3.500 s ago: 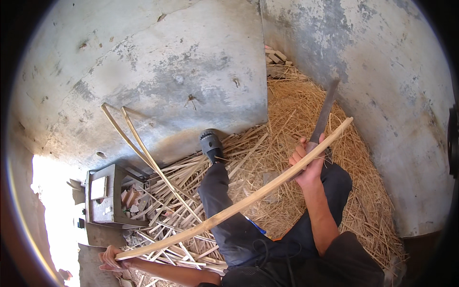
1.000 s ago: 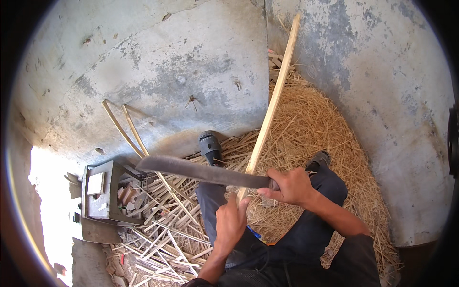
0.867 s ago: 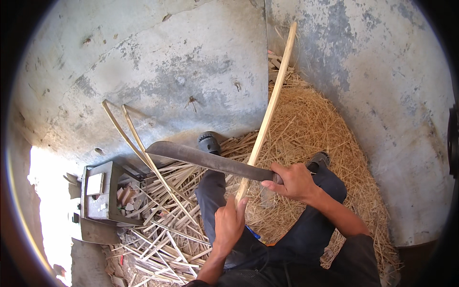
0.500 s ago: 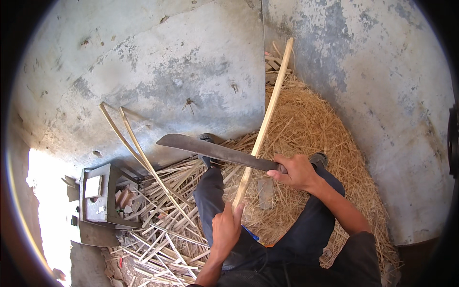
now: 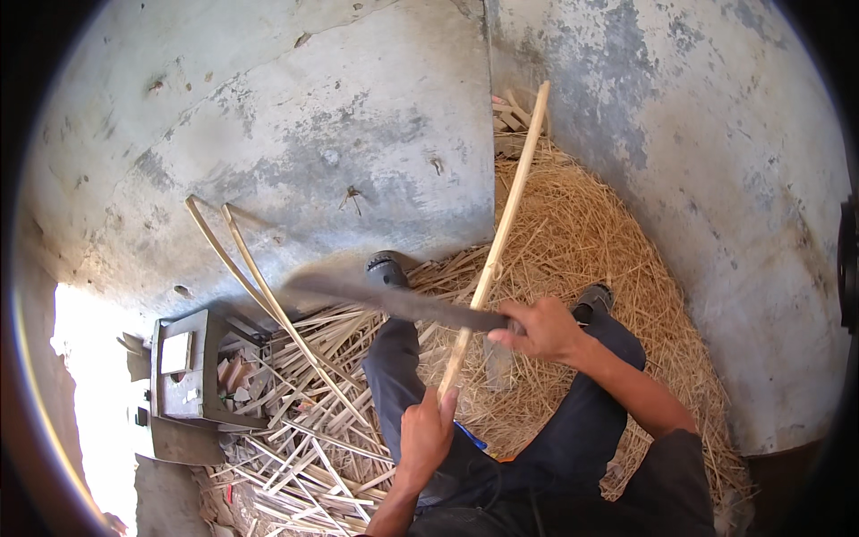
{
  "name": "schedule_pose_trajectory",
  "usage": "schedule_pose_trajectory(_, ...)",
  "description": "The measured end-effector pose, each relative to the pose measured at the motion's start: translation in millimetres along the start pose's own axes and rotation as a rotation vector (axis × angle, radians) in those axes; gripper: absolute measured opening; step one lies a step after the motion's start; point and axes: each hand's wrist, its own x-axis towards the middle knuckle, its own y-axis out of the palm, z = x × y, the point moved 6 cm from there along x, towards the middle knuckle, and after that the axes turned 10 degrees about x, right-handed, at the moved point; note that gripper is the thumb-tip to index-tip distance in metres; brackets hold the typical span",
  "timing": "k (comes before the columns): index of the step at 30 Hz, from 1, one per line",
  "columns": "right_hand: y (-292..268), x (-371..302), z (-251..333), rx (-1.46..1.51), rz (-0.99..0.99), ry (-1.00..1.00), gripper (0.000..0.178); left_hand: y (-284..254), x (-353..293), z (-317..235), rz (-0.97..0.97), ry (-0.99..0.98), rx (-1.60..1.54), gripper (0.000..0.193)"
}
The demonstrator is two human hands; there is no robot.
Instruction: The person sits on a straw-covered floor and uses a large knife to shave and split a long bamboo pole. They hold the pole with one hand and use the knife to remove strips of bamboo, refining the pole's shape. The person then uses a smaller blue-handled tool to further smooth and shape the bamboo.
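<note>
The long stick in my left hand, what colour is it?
The long stick is pale straw-yellow, best seen in the head view.

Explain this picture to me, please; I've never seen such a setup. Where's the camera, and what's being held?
There's no machine: someone works bare-handed. The view comes from a wide fisheye camera worn on the head, looking down, so straight edges bend near the rim. The left hand grips the near end of a long pale strip. The right hand holds a dark, motion-blurred blade that crosses in front of it. Below lie straw-like shavings and many loose narrow strips.
</note>
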Motion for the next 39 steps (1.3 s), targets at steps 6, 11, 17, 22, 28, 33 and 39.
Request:
schedule_pose_trajectory(6,-57,18,-74,0.147,-0.177,0.256,0.060,-3,-24,20,0.059,-0.033,0.038,0.039)
schedule_pose_trajectory(11,-27,13,-60,-0.003,-0.049,0.105,0.056,7,-23,19,0.103,-0.009,0.041,0.039)
schedule_pose_trajectory(17,-41,17,-87,0.080,-0.101,0.218,0.067,-13,-33,18,0.119,0.007,0.005,0.037)
schedule_pose_trajectory(22,-86,9,-144,-0.094,-0.133,0.337,0.074,-7,-67,53,0.214,-0.037,0.026,0.038)
schedule_pose_trajectory(28,-22,4,-91,-0.110,0.027,0.041,0.068,0,-54,42,0.217,-0.050,-0.011,0.039)
schedule_pose_trajectory(33,-58,12,-96,-0.106,-0.091,0.029,0.062,-3,-64,59,0.213,-0.039,0.001,0.040)
schedule_pose_trajectory(39,-173,-10,-211,-0.112,-0.519,0.456,0.065,-15,-131,145,0.597,-0.415,0.212,0.030)
